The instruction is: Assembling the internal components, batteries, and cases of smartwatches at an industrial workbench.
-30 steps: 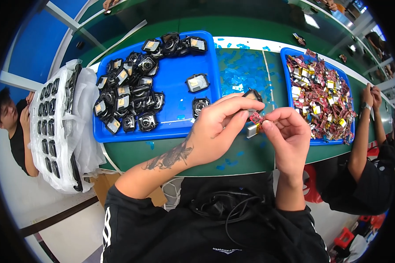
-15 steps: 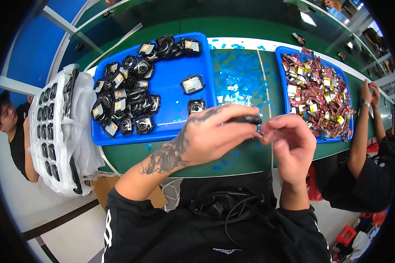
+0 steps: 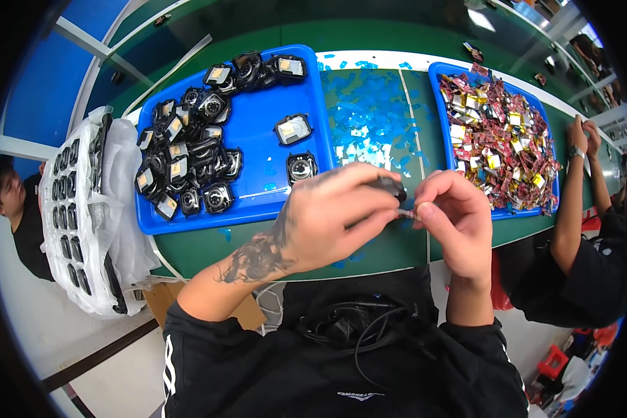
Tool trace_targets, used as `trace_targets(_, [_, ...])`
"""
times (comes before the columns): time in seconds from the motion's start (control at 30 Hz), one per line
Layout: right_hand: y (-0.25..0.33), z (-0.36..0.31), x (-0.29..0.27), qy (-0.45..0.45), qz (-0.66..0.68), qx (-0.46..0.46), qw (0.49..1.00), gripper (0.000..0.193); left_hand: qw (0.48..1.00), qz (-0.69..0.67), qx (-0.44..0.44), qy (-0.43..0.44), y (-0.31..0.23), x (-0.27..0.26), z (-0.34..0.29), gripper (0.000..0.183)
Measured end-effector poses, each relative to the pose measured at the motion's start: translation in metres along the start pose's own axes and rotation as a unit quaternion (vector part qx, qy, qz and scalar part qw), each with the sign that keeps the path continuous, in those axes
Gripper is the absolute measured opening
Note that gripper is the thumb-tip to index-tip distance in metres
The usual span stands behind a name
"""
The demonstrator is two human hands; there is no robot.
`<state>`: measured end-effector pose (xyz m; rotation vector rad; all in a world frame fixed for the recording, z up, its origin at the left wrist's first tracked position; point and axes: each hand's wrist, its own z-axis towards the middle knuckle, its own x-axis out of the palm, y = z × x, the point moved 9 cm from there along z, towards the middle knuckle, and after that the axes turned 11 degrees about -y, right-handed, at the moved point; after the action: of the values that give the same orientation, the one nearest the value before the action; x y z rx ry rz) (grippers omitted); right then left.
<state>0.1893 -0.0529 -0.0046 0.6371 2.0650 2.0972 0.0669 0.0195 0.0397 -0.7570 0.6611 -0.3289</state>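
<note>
My left hand [image 3: 334,214] is closed around a black watch case [image 3: 391,187], most of it hidden by the fingers. Facing it, my right hand [image 3: 461,226] pinches a small reddish-silver strip [image 3: 408,214] between thumb and forefinger. The strip's other end meets my left fingertips; whether it is attached to the case I cannot tell. Just beyond my left hand, a watch case with a round back [image 3: 302,168] and one with a silver-grey plate [image 3: 293,129] lie in a blue tray [image 3: 258,188]. A heap of similar black cases [image 3: 202,150] fills that tray's left side.
A second blue tray [image 3: 556,198] at right is heaped with red strips and silver and yellow pieces [image 3: 498,136]. Blue film scraps [image 3: 369,111] litter the green table between the trays. White packing trays [image 3: 70,216] stand stacked at left. One person is on each side.
My right thumb and forefinger have closed into a tighter pinch on the strip. Both hands have shifted slightly left, and the whole view has moved a little.
</note>
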Motion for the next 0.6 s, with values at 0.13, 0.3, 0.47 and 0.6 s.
trace_targets(0.13, [0.010, -0.004, 0.000, -0.051, -0.065, -0.073, 0.994, 0.007, 0.937, -0.231, -0.263, 0.020, 0.036, 0.016, -0.010, 0.010])
trace_targets(0.3, [0.014, -0.004, 0.002, -0.104, -0.050, -0.080, 0.990, 0.018, 0.907, -0.281, -0.312, 0.018, 0.044, 0.020, -0.017, 0.013])
trace_targets(0.47, [0.010, 0.000, 0.000, -0.115, -0.108, -0.135, 0.978, 0.033, 0.908, -0.298, -0.294, -0.021, 0.042, 0.021, -0.018, 0.026])
trace_targets(0.6, [0.013, 0.002, 0.002, -0.105, -0.162, -0.148, 0.970, 0.038, 0.921, -0.291, -0.259, -0.017, 0.039, 0.018, -0.013, 0.035])
